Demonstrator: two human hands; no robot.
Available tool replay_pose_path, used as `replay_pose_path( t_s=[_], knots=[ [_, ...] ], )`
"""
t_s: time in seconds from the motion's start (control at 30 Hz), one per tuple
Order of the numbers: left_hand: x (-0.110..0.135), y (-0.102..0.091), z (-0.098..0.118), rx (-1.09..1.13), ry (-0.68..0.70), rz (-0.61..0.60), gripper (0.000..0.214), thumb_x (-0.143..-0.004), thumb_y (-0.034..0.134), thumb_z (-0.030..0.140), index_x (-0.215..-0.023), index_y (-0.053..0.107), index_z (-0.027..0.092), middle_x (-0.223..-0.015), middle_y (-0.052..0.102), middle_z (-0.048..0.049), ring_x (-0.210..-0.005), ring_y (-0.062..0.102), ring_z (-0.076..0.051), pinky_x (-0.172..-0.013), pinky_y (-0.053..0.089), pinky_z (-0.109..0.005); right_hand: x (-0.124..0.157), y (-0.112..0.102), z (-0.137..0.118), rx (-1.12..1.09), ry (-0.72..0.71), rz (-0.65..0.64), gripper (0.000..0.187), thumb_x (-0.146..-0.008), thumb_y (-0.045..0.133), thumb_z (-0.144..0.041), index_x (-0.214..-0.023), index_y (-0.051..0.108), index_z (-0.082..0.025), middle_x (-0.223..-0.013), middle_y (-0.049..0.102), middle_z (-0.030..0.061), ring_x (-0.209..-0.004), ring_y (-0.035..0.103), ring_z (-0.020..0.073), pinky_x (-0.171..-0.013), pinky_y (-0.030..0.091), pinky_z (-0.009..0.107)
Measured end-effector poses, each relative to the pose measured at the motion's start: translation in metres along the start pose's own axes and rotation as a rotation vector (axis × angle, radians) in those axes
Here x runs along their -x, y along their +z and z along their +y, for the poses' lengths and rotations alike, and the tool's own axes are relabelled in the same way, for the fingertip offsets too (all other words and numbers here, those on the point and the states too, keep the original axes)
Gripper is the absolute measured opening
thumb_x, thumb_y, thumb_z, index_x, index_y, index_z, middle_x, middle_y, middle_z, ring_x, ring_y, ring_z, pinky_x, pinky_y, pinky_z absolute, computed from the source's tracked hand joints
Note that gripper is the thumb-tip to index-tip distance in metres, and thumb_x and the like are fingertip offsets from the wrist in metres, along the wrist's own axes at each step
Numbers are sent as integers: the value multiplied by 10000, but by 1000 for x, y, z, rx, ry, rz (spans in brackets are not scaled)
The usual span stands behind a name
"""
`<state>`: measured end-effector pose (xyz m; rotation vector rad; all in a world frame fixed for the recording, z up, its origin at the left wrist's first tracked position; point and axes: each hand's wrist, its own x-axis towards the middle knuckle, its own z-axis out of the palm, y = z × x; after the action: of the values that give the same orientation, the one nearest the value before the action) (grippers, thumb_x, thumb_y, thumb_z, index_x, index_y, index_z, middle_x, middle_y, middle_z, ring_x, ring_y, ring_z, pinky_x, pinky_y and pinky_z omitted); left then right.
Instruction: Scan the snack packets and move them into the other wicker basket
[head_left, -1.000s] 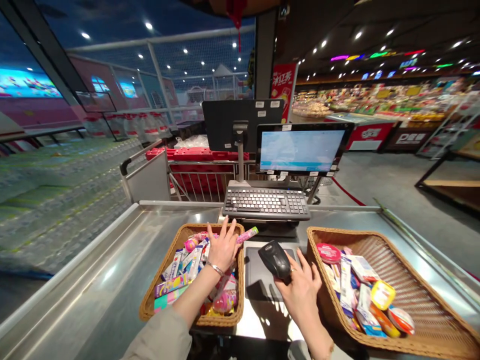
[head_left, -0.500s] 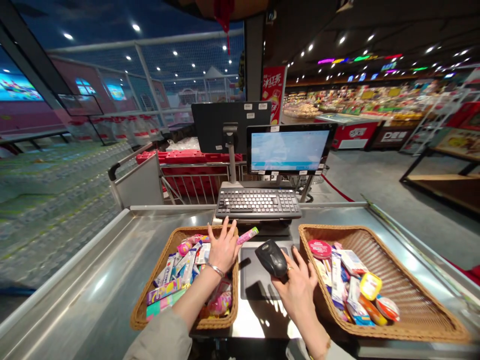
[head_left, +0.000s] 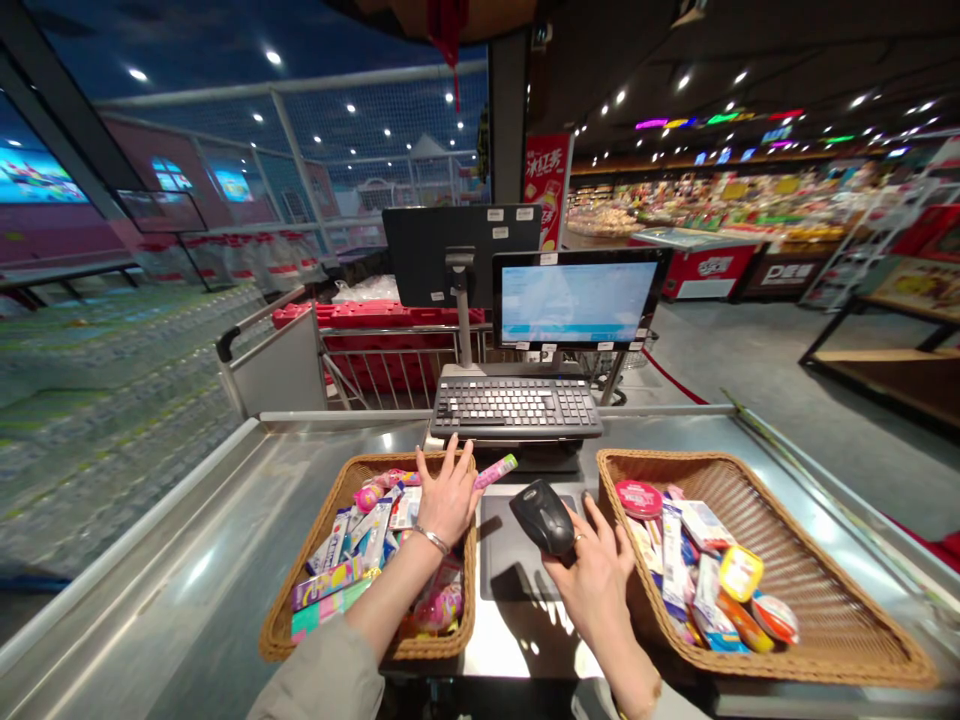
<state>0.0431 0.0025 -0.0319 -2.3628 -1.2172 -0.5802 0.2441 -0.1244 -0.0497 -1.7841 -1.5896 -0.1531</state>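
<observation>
My left hand [head_left: 448, 497] hovers over the left wicker basket [head_left: 292, 610], which is full of small colourful packets. It pinches a slim pink and green packet [head_left: 495, 471] that sticks out to the right, while its other fingers are spread. My right hand [head_left: 596, 570] grips a black handheld barcode scanner [head_left: 544, 516] above a dark pad [head_left: 510, 560] between the two baskets. The right wicker basket [head_left: 817, 610] holds several packets and round items along its left side.
A keyboard [head_left: 517, 407], a lit screen [head_left: 576, 300] and a dark customer display [head_left: 457, 255] stand at the back of the steel counter [head_left: 187, 590]. Red shopping baskets [head_left: 375, 315] and a metal rail lie behind. Store aisles stretch to the right.
The camera view shifted slightly between one second ago and half a second ago. Both hands keep the same pose and hold on their items.
</observation>
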Motion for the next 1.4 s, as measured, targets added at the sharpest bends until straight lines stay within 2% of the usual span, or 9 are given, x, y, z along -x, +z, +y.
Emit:
replay_pose_path(
  t_s=[0.27,0.53,0.8,1.07,1.27,1.4],
  knots=[
    [-2,-4,1,20,-10,-13,205,-923,524,359,-921,696,247,-1492,461,-55,-1444,294,-328,-1094,-132,-726,0,-1,-1,2,18,-37,244,-748,598,-255,-976,684,-248,-1219,677,45,-1320,443,310,-1091,194,572],
    [-5,-6,2,26,-21,-20,198,-914,539,364,-975,702,268,-1488,468,-56,-1445,289,-335,-1097,-95,-741,0,-5,-2,-5,37,-49,291,-738,588,-233,-1013,681,-256,-1230,672,33,-1328,436,303,-1091,189,563],
    [-11,-6,6,20,4,-3,205,-923,539,384,-992,689,262,-1496,454,-46,-1441,306,-312,-1102,-130,-716,-1,-10,2,-4,44,7,249,-755,586,-247,-986,680,-249,-1203,685,36,-1314,443,312,-1084,183,564],
    [-23,-2,20,51,52,23,215,-929,529,397,-1015,684,275,-1498,450,-32,-1445,300,-300,-1113,-147,-691,1,-19,15,59,64,59,337,-758,600,-273,-1088,662,-245,-1232,669,33,-1312,433,314,-1093,175,547],
    [-35,-1,35,82,99,50,203,-923,536,385,-994,693,276,-1481,477,-42,-1448,290,-308,-1104,-134,-713,4,-27,26,124,108,115,287,-779,587,-295,-1044,674,-229,-1212,671,67,-1312,436,311,-1093,199,543],
    [-44,0,46,112,134,51,204,-923,537,371,-1003,694,268,-1484,471,-50,-1446,292,-317,-1101,-124,-728,8,-33,34,150,152,138,316,-789,575,-307,-1084,659,-228,-1222,666,73,-1314,435,315,-1091,197,551]
  ],
)
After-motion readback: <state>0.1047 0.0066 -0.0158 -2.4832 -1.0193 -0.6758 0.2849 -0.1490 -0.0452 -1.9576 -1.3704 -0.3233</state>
